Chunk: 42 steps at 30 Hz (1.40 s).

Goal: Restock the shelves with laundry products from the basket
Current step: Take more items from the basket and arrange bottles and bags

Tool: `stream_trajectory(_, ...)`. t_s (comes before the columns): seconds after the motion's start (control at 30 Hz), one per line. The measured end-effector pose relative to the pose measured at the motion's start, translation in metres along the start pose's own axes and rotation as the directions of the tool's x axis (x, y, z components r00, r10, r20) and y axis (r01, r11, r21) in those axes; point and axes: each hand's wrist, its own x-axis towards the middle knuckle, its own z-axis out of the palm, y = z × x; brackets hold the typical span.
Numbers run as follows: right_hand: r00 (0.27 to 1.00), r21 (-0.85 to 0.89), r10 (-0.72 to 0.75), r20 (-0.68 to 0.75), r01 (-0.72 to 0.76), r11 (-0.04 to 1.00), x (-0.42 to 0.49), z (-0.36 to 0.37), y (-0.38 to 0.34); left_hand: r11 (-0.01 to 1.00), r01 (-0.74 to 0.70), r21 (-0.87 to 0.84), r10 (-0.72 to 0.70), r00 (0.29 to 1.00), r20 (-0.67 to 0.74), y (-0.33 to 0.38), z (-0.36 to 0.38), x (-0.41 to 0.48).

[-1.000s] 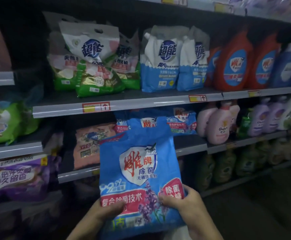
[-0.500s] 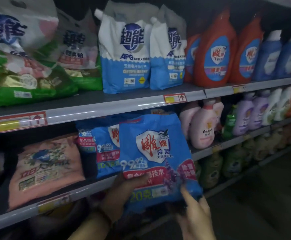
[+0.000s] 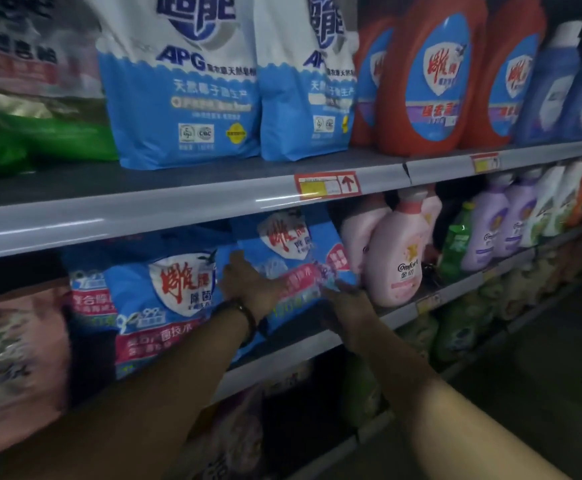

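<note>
A blue detergent powder bag (image 3: 293,244) with a red-and-white crest leans on the middle shelf (image 3: 296,344), under the shelf above. My left hand (image 3: 248,285), a dark bracelet on its wrist, grips the bag's left edge and front. My right hand (image 3: 346,304) holds its lower right corner, close to a pink Comfort bottle (image 3: 395,265). A matching blue bag (image 3: 151,299) lies just to the left on the same shelf. The basket is out of view.
The upper shelf (image 3: 178,209) carries blue-and-white APG pouches (image 3: 178,88), green bags and orange detergent bottles (image 3: 431,74). Purple, green and white bottles stand right of the pink ones. A pink bag (image 3: 12,362) lies far left. Lower shelves hold dim packs; dark floor at right.
I have come closer to the shelf, and both hands have carried the blue bag up and forward from in front of me onto the middle shelf beside the matching bag.
</note>
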Motion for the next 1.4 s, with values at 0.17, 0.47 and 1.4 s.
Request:
stream_trajectory(0.17, 0.994, -0.206, -0.045, 0.099, 0.065, 0.976, -0.010, 0.001, 0.037, 0.969, -0.132, 0.207, 0.091, 0.976, 0.196, -0.032, 0.003, -0.047)
stream_trajectory(0.47, 0.971, -0.431, -0.185, 0.152, 0.234, 0.871, -0.053, 0.024, 0.072, 0.905, -0.227, 0.360, 0.111, 0.942, 0.316, -0.067, -0.074, -0.106)
stream_trajectory(1.4, 0.858, -0.872, 0.440, 0.265, 0.018, 0.490, -0.351, 0.129, 0.313, 0.832, 0.325, 0.449, -0.385, 0.922, 0.046, -0.256, -0.395, -0.386)
